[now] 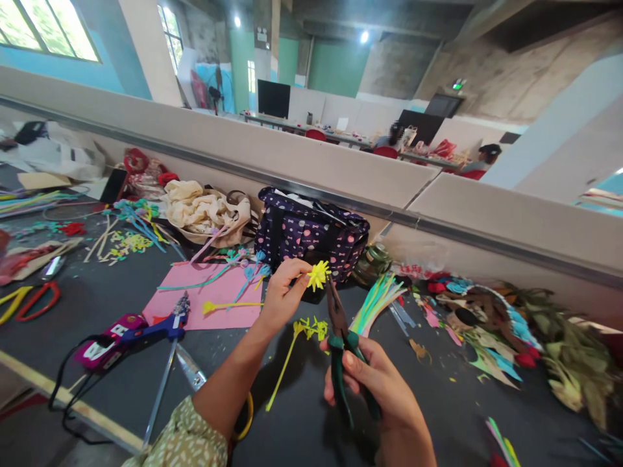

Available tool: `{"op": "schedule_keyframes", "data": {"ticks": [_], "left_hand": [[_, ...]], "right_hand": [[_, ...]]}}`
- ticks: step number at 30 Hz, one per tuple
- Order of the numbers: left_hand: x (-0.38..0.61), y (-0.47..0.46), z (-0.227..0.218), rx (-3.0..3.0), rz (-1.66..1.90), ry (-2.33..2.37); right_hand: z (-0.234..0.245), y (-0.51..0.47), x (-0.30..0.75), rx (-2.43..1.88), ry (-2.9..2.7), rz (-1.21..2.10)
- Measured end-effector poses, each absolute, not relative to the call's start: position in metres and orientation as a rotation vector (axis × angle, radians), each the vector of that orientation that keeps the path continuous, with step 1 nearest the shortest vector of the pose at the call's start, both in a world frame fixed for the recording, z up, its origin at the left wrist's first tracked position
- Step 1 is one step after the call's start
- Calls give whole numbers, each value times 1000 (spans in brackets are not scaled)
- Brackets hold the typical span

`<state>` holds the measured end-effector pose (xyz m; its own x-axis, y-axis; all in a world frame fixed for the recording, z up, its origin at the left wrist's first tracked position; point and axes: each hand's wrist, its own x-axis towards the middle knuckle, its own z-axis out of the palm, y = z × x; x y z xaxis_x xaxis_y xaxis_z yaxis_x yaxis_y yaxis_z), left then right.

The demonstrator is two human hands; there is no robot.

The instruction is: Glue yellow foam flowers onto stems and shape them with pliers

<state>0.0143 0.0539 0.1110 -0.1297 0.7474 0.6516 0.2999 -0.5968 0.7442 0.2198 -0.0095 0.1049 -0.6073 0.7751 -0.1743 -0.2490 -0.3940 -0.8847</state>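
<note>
My left hand [282,295] is raised over the dark table [97,298], fingers pinched on a small yellow pipe-cleaner flower [318,275]. My right hand [377,389] grips the green handles of a pair of pliers [343,337]; the jaws point up and their tip sits right beside the flower. Below them on the table lies another yellow flower on a long stem [296,344]. A further yellow stem [228,305] rests on a pink sheet [209,298].
A blue glue gun [156,326] with a black cord lies at the left, scissors [182,370] beside it. A dark dotted bag [311,233] and a cream cloth bag [207,211] stand at the partition. Coloured strips [377,298] and paper flowers [491,324] lie right. People sit beyond the partition.
</note>
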Motion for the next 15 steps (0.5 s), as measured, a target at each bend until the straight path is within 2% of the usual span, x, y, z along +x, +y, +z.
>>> {"op": "schedule_keyframes", "data": {"ticks": [15], "left_hand": [[11,53,114,1830,1742,1161]], "right_hand": [[104,-9,221,-873,-1307,1939]]}}
